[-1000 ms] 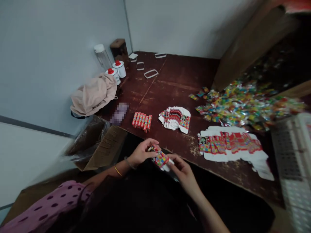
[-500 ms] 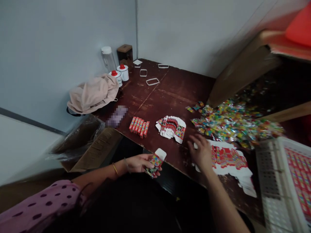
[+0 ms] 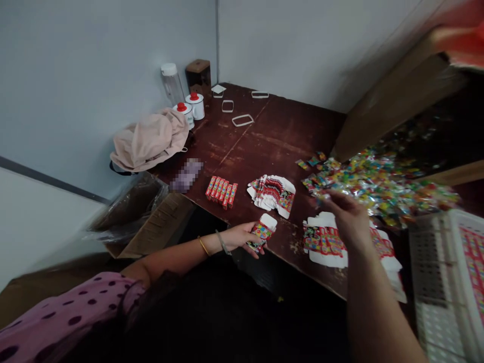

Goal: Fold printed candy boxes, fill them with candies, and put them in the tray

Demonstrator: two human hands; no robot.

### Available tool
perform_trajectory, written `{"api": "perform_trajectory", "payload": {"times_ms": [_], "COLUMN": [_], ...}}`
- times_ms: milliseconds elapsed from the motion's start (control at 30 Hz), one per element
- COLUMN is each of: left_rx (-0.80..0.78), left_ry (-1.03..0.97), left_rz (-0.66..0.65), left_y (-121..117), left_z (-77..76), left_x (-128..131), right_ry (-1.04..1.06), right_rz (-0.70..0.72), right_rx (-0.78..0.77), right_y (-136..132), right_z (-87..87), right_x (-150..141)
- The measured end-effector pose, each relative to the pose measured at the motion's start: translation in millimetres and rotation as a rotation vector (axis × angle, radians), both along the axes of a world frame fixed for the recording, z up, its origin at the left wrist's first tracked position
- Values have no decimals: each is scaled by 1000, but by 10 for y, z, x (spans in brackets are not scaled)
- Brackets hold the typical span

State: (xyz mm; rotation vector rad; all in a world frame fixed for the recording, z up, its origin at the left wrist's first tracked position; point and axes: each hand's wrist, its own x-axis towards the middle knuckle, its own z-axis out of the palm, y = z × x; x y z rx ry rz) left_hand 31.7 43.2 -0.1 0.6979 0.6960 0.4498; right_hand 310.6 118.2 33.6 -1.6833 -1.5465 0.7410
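My left hand [image 3: 242, 236] is closed around a small colourful carton [image 3: 262, 231] with its white flap open, held at the front edge of the dark wooden table [image 3: 272, 141]. My right hand [image 3: 350, 217] hovers over the near edge of a pile of wrapped candies [image 3: 378, 181]; its fingers are pinched together and blurred, and I cannot make out what they hold. Flat printed carton blanks [image 3: 328, 239] lie just under that hand. A second fanned stack of blanks [image 3: 273, 190] and a row of closed red cartons [image 3: 222, 190] lie further left.
A beige cloth bundle [image 3: 151, 141], two white tins with red lids [image 3: 191, 107], a clear bottle [image 3: 172, 83] and white frames [image 3: 242, 120] stand at the back left. An open cardboard box [image 3: 147, 222] sits below the table's left edge. A white plastic crate [image 3: 449, 282] is at the right.
My right hand let go of the carton and reached right, from the flat blanks up to the candy pile. My left hand kept the carton and raised it toward the table edge.
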Motion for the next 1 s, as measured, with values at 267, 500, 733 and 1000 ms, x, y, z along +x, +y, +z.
{"api": "perform_trajectory", "payload": {"times_ms": [267, 500, 733, 1000], "left_rx": [145, 81, -6, 209], "left_ry": [85, 112, 171, 321], "left_rz": [28, -10, 59, -1], "left_y": [-117, -278, -314, -252], "left_z": [33, -25, 18, 105], "left_x": [83, -55, -106, -126], "right_ry": [296, -186, 459, 389], "right_rz": [-37, 387, 98, 318], "right_rx": [139, 272, -138, -176], "right_y": [-850, -1018, -1216, -1177], "right_z": [52, -68, -198, -87], "right_x": [-1020, -1003, -1049, -1139]}}
